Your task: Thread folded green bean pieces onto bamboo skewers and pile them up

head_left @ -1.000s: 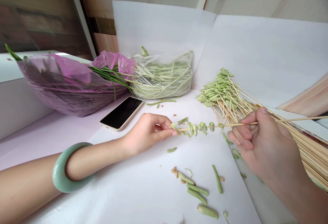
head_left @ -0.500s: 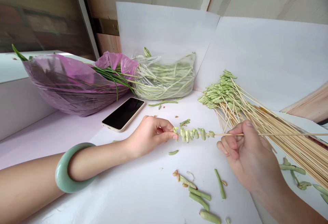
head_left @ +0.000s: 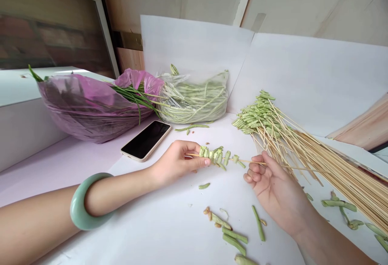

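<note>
White paper tabletop [head_left: 169,224]; green bean pieces [head_left: 216,156] on a thin bamboo skewer [head_left: 245,161], clamped in left hand [head_left: 177,162]; right hand [head_left: 274,188] curled alongside, grip unclear.

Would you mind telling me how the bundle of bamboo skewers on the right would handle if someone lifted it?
The bamboo skewers look unbound, so they would probably slide apart when lifted. Each seems thin and light. The bean pieces threaded on their tips may make that end heavier.

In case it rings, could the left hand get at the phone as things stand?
Probably yes: the left hand lies beside the phone, with only white paper between, though it holds a skewer.
</note>
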A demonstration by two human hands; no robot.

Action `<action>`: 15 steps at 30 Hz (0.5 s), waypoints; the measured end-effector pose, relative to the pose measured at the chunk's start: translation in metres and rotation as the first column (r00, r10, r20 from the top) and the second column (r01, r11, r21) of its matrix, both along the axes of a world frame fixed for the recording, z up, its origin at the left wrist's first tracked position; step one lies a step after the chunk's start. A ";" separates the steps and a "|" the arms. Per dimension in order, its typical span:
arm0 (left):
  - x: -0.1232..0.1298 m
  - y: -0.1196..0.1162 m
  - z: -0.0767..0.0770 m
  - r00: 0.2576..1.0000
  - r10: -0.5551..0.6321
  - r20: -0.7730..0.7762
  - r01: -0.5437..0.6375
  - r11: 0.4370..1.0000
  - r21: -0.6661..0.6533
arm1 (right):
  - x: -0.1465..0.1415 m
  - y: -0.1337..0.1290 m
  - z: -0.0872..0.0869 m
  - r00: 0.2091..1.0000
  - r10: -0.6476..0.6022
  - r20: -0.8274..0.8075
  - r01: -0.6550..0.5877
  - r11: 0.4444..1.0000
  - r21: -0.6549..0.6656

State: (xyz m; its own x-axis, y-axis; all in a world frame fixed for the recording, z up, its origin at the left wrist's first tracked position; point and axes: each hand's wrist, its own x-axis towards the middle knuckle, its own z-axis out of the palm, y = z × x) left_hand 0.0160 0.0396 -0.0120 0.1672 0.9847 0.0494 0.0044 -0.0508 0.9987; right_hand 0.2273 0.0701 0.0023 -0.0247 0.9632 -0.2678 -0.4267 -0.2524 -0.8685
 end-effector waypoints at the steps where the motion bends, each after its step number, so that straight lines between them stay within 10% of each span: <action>1: 0.000 0.000 0.000 0.999 -0.003 0.044 0.003 1.000 -0.017 | 0.000 0.001 -0.001 1.000 0.004 -0.011 -0.004 1.000 -0.011; 15: -0.013 0.012 -0.003 0.920 0.201 0.338 -0.201 0.979 -0.036 | 0.057 0.062 0.023 0.995 -0.098 0.032 0.090 0.976 0.200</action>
State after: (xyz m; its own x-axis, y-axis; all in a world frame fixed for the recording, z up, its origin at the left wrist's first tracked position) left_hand 0.0035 0.0513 -0.0146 -0.0606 0.9959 0.0676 -0.3229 -0.0837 0.9427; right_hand 0.2846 0.1324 0.0253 0.0759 0.9946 -0.0706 -0.4029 -0.0342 -0.9146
